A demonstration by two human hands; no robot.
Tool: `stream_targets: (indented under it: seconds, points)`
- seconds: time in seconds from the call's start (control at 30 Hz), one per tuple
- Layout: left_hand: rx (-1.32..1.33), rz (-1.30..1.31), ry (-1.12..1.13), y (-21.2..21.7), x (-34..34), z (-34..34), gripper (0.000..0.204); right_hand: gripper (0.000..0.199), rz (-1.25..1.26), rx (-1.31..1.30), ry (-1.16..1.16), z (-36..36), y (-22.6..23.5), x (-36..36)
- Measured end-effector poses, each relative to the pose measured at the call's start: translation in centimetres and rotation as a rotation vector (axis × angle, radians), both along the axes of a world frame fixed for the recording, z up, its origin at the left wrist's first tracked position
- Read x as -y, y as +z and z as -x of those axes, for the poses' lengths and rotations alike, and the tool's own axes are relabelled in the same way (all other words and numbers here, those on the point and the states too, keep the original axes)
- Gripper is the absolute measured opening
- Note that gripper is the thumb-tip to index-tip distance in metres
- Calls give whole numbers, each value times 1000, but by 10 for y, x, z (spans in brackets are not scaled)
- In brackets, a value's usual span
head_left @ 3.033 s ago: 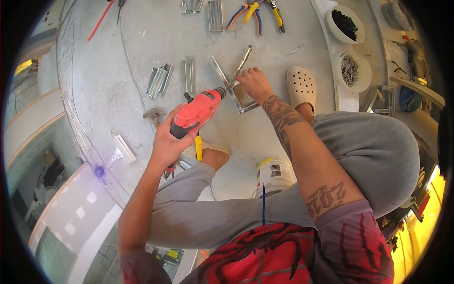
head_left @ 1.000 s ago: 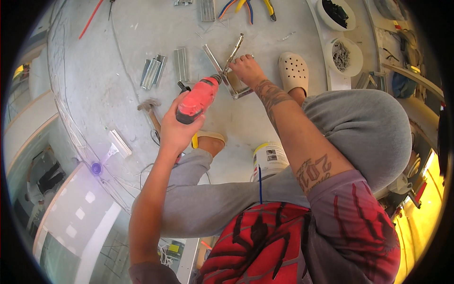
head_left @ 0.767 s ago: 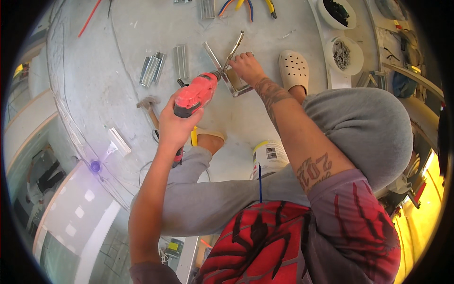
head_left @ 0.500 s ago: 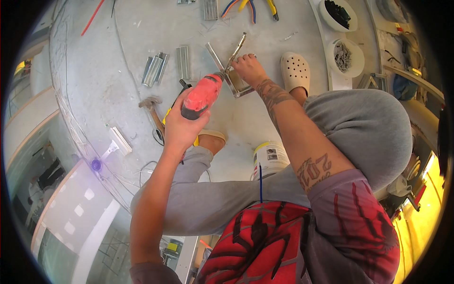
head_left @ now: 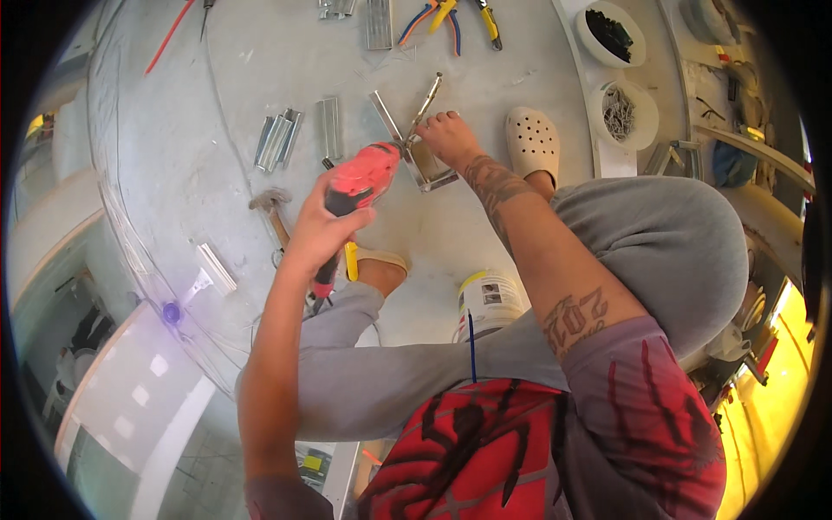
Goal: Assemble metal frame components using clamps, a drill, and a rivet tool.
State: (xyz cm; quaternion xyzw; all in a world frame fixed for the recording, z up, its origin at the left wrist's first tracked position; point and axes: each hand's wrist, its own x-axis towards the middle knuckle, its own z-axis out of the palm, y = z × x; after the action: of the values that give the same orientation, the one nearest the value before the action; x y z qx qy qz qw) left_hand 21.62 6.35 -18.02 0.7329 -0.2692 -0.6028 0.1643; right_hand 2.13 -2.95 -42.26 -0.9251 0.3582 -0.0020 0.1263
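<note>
A red and black power drill (head_left: pixel 368 173) is in my left hand (head_left: pixel 322 224), its fingers wrapped around the body and grip. The drill's nose meets a bent piece of light metal channel (head_left: pixel 425 166) on the floor. Closed beside it, my right hand (head_left: pixel 449 139) grips what look like locking pliers (head_left: pixel 428 100), whose long shiny handle points away from me. The pliers' jaws and the drill's tip are hidden where tool, metal and fingers meet.
Cut metal channel pieces (head_left: pixel 279 139) lie left of the work, with a hammer (head_left: pixel 276 217) nearer. Pliers and cutters (head_left: pixel 444 19) lie at the far side. Bowls of black screws (head_left: pixel 608 36) and silver fasteners (head_left: pixel 619 114) stand right. A white bucket (head_left: pixel 490 299) sits between my legs.
The drill has tilted, so more of its lower grip shows under my left hand. My right hand stays at the pliers and the metal channel. The whole view has shifted slightly.
</note>
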Motion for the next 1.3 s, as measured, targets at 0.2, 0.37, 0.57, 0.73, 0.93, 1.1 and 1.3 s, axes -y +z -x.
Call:
stream_targets:
  seconds: [0.2,0.37,0.57,0.73,0.93,1.1,1.3]
  points:
    - [-390,-147,100,32,5,-30,80,16,-8,34,-13,1,5,0]
    - [84,266,-227,157,-68,-102,92,24,10,122,22,2,-1,1]
    - [73,497,644,281,-303,-150,86,32,-94,176,51,4,15,5]
    - [404,492,1149,222,-478,-104,82,41,-97,-88,82,7,37,16]
    - [822,279,863,24,-507,24,85,61,-202,-213,100,34,78,101]
    - [812,-118,843,-122,-509,91,84,51,-286,-217,153,72,191,236]
    - [638,-368,628,-204,-523,140,76,38,-164,81,50,153,316,280]
